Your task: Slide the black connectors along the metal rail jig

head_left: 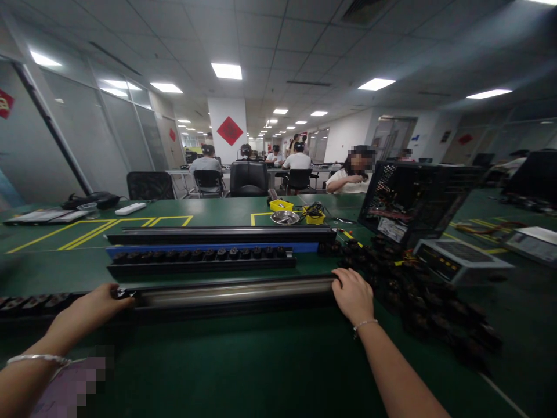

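A long black rail with a shiny metal channel (pixel 239 293) lies across the green table in front of me. My left hand (pixel 102 303) is at its left part, thumb and fingers closed round a small dark piece there. Left of that hand, a row of black round parts (pixel 37 302) sits in the rail. My right hand (pixel 353 293) rests on the rail's right end, its fingers bent over the edge; they grip the rail. Behind lie a rail filled with black parts (pixel 200 255), a blue strip (pixel 304 247) and another black rail (pixel 226 234).
Black parts (pixel 426 302) are heaped at the right, beside a metal power supply box (pixel 461 260) and an open computer case (pixel 413 197). Farther back are a metal dish (pixel 285 217), yellow trays (pixel 281 205) and cables. A person (pixel 352 171) sits across the table.
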Demonstrator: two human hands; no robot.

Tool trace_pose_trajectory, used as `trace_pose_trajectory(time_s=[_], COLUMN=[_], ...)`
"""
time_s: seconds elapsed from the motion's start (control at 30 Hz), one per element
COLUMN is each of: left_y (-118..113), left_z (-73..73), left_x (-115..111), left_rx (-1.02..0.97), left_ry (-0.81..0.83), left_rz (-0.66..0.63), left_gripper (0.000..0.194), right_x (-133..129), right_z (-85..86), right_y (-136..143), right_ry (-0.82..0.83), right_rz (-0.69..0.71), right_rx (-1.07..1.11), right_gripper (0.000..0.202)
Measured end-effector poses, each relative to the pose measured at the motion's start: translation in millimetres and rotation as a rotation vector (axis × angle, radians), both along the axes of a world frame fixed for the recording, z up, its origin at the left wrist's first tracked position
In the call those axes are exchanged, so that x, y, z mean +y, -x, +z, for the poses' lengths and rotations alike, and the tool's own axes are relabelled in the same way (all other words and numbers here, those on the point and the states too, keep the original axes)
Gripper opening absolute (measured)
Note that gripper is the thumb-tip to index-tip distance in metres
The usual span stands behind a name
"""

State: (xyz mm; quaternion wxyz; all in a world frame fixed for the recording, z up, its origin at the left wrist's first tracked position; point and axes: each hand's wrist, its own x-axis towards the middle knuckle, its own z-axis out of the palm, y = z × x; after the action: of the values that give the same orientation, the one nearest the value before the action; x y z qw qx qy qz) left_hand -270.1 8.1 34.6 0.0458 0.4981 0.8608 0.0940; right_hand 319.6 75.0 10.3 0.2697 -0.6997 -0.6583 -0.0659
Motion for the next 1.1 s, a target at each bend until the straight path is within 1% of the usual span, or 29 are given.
trace_pose_trajectory(time_s=[0.1,0.33,0.47,0.77,0.93,1.03,1.1], left_y=[-6,-23,-35,-57,-65,-68,-69], left_z=[1.3,9.0,13.5,19.2,20.8,19.1,16.9], left_x=[2,4,5,5,5,5,6], left_rx=[-0.055,-0.064,-0.047,-0.062,-0.058,-0.043,-0.045], left_ry=[0.108,0.138,0.119,0.142,0.139,0.109,0.084], left_rz=[0.019,-0.038,-0.07,-0.096,-0.091,-0.082,-0.081], left_gripper=[0.072,0.076,0.078,0.065,0.069,0.072,0.071], right_x=[0,-1,-1,0,0,-1,-2], right_z=[-0.3,0.6,1.4,-0.1,1.4,3.0,4.2], right_y=[0,1,1,0,1,1,2], right_ry=[0.004,0.02,0.034,0.022,0.029,0.043,0.05], right_rz=[0.001,-0.008,-0.009,-0.009,-0.005,-0.002,0.0], right_rx=[0.004,0.005,-0.001,-0.01,0.008,0.017,0.019], right_gripper=[0.037,0.037,0.037,0.036,0.037,0.037,0.038])
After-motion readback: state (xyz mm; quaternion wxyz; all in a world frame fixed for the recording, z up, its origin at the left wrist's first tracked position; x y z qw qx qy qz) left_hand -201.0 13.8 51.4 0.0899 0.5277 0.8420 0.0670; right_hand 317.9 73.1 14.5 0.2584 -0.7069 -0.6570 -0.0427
